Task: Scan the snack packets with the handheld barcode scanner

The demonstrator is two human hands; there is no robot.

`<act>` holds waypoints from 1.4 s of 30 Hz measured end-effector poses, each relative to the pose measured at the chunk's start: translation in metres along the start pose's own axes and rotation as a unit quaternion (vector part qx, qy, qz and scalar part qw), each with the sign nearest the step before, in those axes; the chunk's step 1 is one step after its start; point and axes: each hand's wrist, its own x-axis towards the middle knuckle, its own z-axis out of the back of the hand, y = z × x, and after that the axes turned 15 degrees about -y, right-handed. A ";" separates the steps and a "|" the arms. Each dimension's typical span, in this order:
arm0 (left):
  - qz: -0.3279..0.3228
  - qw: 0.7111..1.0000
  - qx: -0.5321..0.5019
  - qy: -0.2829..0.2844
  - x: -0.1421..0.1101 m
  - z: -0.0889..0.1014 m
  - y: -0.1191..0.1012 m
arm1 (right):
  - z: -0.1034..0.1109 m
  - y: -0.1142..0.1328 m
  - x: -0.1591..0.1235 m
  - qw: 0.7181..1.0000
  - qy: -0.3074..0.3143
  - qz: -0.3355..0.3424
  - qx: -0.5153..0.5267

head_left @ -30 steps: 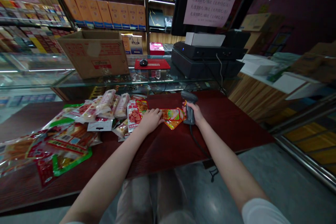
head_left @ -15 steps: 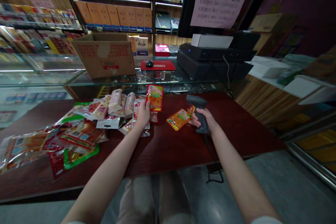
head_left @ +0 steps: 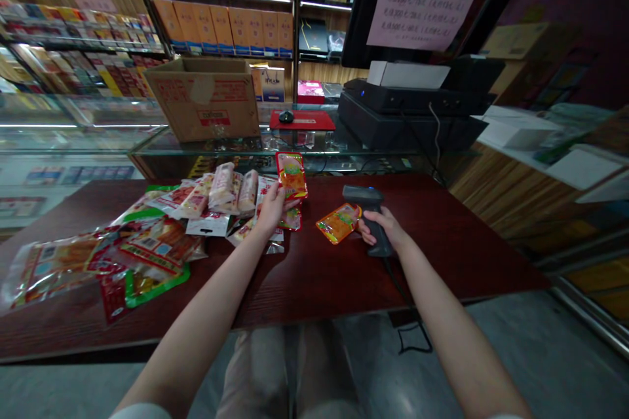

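Observation:
My left hand is closed on a red-edged snack packet, held upright at the right end of a heap of snack packages. Another red-edged packet shows just below it, partly covered by the hand. My right hand wraps round the handle of a dark barcode scanner, its head pointing left. An orange snack packet is just left of the right fingers; whether they touch it I cannot tell. White-wrapped snacks and clear meat packs spread to the left.
Behind the dark red table runs a glass counter with a cardboard box, a mouse on a red mat and a black cash drawer. The scanner's cable hangs over the front edge.
The scanner has turned slightly, and a second red-edged packet shows more under my left hand. My left hand still holds its packet. The whole view has shifted a little.

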 end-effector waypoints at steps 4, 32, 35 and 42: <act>0.005 1.000 0.018 -0.002 -0.002 0.000 -0.001 | 0.001 -0.003 0.000 1.000 0.008 0.010 -0.006; 0.184 0.973 -0.135 0.031 -0.042 -0.013 -0.058 | 0.002 0.011 -0.008 0.999 0.006 0.004 0.037; 0.212 0.961 -0.171 0.043 -0.051 -0.013 -0.062 | 0.002 0.011 -0.008 0.999 0.010 0.004 0.033; 0.288 0.942 -0.153 0.078 -0.048 -0.011 -0.058 | 0.001 0.008 -0.009 0.999 0.026 -0.004 0.028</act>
